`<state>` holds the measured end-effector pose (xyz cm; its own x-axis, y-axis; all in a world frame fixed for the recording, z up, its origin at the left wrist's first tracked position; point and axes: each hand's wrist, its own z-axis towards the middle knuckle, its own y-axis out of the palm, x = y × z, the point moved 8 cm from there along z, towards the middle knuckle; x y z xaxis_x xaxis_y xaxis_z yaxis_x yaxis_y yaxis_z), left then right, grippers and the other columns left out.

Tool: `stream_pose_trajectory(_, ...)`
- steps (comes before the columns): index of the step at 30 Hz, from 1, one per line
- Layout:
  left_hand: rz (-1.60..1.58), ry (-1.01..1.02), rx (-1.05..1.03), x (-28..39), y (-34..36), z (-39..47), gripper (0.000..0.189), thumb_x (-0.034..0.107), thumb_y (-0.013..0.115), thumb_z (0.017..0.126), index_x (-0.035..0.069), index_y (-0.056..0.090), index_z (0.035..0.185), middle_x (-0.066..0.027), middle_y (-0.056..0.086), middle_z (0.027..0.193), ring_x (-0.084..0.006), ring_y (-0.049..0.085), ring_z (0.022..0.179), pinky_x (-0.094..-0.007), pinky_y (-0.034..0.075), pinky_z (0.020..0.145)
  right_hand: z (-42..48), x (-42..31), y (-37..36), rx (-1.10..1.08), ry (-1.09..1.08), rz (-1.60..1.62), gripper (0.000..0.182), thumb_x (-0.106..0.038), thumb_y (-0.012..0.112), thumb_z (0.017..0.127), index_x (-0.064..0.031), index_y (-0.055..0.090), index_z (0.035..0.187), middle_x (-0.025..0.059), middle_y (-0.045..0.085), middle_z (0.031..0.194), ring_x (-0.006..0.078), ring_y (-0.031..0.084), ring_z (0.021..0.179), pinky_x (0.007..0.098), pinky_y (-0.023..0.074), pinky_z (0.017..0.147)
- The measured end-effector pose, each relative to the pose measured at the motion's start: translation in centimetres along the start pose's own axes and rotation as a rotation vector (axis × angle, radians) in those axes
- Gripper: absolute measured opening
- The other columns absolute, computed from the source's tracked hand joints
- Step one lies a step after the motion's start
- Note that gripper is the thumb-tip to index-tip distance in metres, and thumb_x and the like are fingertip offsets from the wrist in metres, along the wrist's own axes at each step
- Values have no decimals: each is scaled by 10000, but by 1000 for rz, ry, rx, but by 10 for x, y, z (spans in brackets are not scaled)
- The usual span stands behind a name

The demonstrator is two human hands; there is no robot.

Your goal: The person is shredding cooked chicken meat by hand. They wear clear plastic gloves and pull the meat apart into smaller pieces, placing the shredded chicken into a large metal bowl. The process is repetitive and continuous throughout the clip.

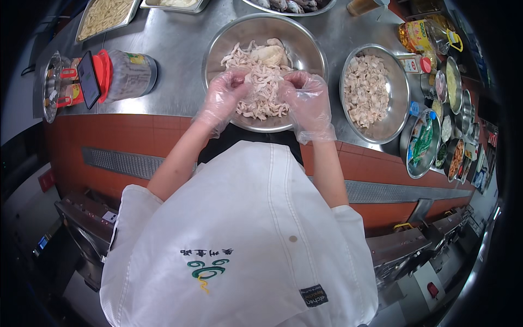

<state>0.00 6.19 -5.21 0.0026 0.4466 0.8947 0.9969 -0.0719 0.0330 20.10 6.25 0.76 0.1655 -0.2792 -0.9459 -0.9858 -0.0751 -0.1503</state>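
Observation:
A large stainless steel bowl [312, 53] sits at the counter's front edge before me. It holds a heap of pale shredded meat [263, 90] that looks like cooked chicken, with larger whole pieces [269, 55] at the back. My left hand [226, 96], in a clear plastic glove, curls over the left of the heap with thumb and fingers pinched at the shreds. Opposite it, my right hand [308, 98] is gloved likewise and pinches at the heap's right side. The fingertips partly hide what they grip.
Right of the bowl stands an oval steel basin [402, 90] of chopped pale pieces. Further right are an oil bottle [425, 36] and several ingredient bowls [421, 143]. At left are a red-lidded jar [130, 75] and a phone [88, 79]. Fish [292, 6] fill a bowl behind.

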Motion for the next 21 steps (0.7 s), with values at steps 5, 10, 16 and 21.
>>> stream_pose_trajectory(5,-133,-50,-6,3,7,-6,225,30,700,951,-19,702,1170,-50,723,1035,-119,674,941,-291,570,841,-3,-14,6,99,-406,-612,242,-274,763,863,-47,786,944,151,742,886,326,716,869,421,553,800)
stream_pose_trajectory(10,149,152,-60,17,18,-12,180,65,715,949,-4,717,1115,-64,741,977,-128,689,904,-302,572,828,-7,-15,21,55,-280,-442,222,-247,756,848,-46,778,940,164,734,873,346,707,832,431,556,767)
stream_pose_trajectory(16,510,351,-133,40,29,-18,184,149,745,913,-5,708,1007,-92,713,881,-148,665,791,-331,553,742,-8,-17,21,25,-302,-466,225,-216,755,788,-9,742,874,190,720,833,357,701,782,436,555,734)
stream_pose_trajectory(21,354,275,-115,44,36,-23,173,151,730,909,-13,685,943,-80,688,831,-148,638,751,-331,534,703,-7,-9,16,40,-234,-296,222,-190,738,789,17,731,868,181,700,758,306,688,704,409,543,697)
